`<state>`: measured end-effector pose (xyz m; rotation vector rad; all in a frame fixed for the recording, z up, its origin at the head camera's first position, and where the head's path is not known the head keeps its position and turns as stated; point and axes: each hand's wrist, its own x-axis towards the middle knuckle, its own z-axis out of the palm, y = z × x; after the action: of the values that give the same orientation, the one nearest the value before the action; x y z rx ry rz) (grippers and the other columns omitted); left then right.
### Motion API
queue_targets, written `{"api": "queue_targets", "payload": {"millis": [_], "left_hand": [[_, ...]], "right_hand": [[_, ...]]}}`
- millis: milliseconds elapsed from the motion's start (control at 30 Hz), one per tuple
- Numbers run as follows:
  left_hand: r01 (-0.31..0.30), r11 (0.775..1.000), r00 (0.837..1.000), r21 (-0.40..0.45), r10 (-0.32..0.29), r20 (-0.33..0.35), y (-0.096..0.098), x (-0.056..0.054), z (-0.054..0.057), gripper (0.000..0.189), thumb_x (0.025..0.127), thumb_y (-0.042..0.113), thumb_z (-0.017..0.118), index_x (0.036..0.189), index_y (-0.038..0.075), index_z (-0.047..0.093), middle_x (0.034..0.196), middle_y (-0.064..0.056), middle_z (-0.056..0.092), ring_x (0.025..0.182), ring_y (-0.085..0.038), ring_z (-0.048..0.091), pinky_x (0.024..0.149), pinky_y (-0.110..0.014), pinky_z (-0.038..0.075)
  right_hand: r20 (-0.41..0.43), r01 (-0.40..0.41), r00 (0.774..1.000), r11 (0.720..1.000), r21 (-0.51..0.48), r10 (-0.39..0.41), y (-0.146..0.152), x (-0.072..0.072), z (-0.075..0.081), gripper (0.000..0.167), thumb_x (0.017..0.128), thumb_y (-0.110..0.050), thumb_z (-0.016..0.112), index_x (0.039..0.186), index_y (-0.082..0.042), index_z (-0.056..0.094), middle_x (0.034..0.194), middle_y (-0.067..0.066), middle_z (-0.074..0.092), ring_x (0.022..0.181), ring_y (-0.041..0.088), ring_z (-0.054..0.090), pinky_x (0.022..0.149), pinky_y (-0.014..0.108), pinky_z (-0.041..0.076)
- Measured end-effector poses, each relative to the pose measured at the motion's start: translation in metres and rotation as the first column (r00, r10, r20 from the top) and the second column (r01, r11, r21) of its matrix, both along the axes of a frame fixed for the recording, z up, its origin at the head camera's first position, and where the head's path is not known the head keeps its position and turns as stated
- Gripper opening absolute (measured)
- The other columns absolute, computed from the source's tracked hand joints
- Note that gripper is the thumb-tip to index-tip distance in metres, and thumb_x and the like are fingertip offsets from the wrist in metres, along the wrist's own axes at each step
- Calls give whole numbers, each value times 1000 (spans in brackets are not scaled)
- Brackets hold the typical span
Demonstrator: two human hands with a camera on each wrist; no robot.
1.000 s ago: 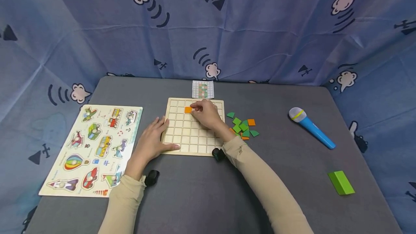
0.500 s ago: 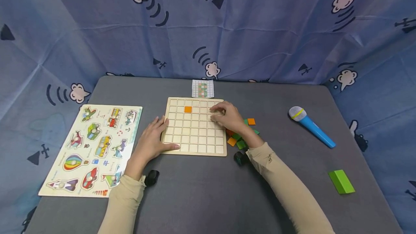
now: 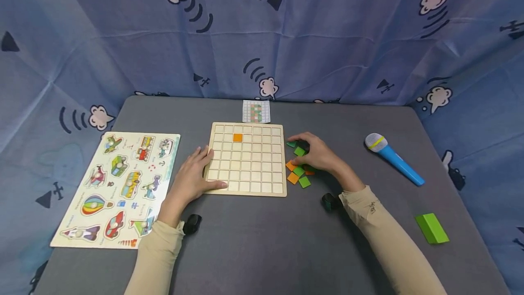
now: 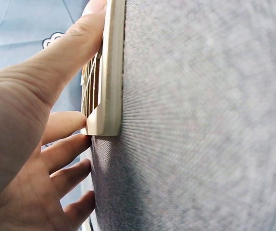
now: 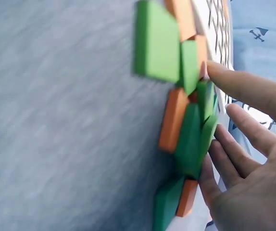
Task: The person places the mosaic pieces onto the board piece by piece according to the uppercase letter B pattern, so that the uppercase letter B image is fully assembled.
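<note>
A wooden grid board (image 3: 249,165) lies flat in the middle of the head view, with one orange square tile (image 3: 238,137) set in a cell of its second row. My left hand (image 3: 190,173) rests at the board's left side, thumb over the front left corner and fingers spread along the edge. To the right of the board is a loose pile of green and orange tiles (image 3: 299,171). My right hand (image 3: 319,153) hovers over that pile, fingers spread and thumb tip at an orange tile (image 5: 201,54). Part of the pile is hidden under this hand.
A pattern card (image 3: 256,112) lies just behind the board. At the left is a vehicle picture puzzle (image 3: 123,190), beside my left forearm. A toy microphone (image 3: 394,159) and a green block (image 3: 432,228) lie on the right of the grey table (image 3: 262,249).
My right hand has left the orange tile in the board's second row and moved right, over the loose pile. The left hand has stayed at the board's edge.
</note>
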<state>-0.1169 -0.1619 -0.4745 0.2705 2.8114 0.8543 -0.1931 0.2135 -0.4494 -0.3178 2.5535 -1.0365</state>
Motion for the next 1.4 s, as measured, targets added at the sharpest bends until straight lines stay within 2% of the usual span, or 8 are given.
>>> {"api": "queue_targets", "payload": {"millis": [167,367,633,800,1000,1167,1400], "left_hand": [[7,1000,1000,-2,-7,-7,0,-1,-2,110,82,52,89,165,3,36,174,-20,27,163,-44,18,131,-68,20],[3,1000,1000,0,-3,-4,0,0,-1,110,81,50,90,165,3,36,175,-20,27,164,-44,18,130,-69,21],[5,1000,1000,1,-5,-6,0,-1,-1,110,81,50,90,165,3,36,174,-20,27,164,-44,18,131,-67,20],[5,1000,1000,5,-5,-9,1,0,0,110,81,49,91,164,2,36,174,-21,27,163,-44,19,131,-67,20],[3,1000,1000,7,-3,-10,1,0,0,110,81,48,91,164,1,37,174,-21,27,163,-44,18,132,-66,19],[-1,1000,1000,6,1,-1,1,0,0,111,81,50,90,165,2,35,174,-20,27,164,-44,18,131,-68,20],[0,1000,1000,2,0,-3,1,0,0,111,81,49,90,165,2,35,174,-20,27,164,-44,18,131,-67,20]], "right_hand": [[-22,-5,1000,1000,-8,5,12,6,-4,70,88,-6,86,152,-5,56,153,24,47,138,43,49,117,60,45],[-43,40,998,999,-29,-41,20,11,-8,60,89,-5,85,144,1,61,131,24,61,116,39,59,105,55,51],[-78,63,995,998,7,-62,18,10,-10,44,93,-7,82,134,2,69,128,23,65,108,35,63,97,49,55],[-98,75,992,997,13,-73,15,10,-10,40,92,-6,82,130,3,72,122,22,65,102,32,62,91,44,54],[-122,85,989,996,10,-83,11,8,-11,31,90,-4,84,118,1,74,111,19,66,94,28,60,85,38,52],[-143,96,985,995,-5,-95,8,7,-13,25,89,-8,86,110,-1,74,99,15,69,84,23,61,74,31,51],[-270,118,957,993,11,-111,4,5,-11,19,92,-14,85,102,1,80,92,15,70,78,23,57,68,31,45]]}}
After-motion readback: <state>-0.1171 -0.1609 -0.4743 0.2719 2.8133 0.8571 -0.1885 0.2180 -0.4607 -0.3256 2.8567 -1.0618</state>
